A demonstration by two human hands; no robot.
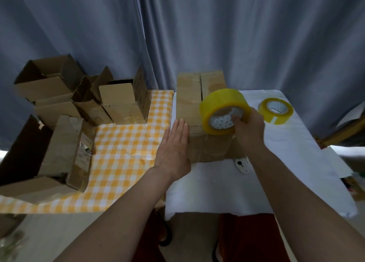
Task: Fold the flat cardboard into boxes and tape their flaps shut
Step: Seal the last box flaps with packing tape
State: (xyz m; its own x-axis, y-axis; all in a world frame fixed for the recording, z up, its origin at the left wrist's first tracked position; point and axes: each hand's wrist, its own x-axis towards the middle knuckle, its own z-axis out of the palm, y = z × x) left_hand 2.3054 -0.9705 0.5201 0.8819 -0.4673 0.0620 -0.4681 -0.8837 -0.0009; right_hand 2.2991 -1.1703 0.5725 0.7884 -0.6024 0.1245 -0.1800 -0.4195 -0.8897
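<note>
- Right now we see the left hand flat, fingers straight and together, pressed against the left side of the cardboard box in the middle of the bench.
- Over on the other side, the right hand grips a big roll of yellow tape, fingers hooked into its core, holding it just above the box's near top edge.
- We make out the box lying on the white cloth, its top flaps closed with a seam running away from us.
- A second, smaller tape roll rests on the white cloth to the right, well apart from the box.
- Just in front of the box, near the right forearm, we spot a small white object with a dark mark; what it is we cannot tell.
- To the left, a yellow-and-white checked cloth covers that part of the bench, and a cluster of open boxes stands along its far and left edges.
- Behind everything hangs a grey-blue curtain.
</note>
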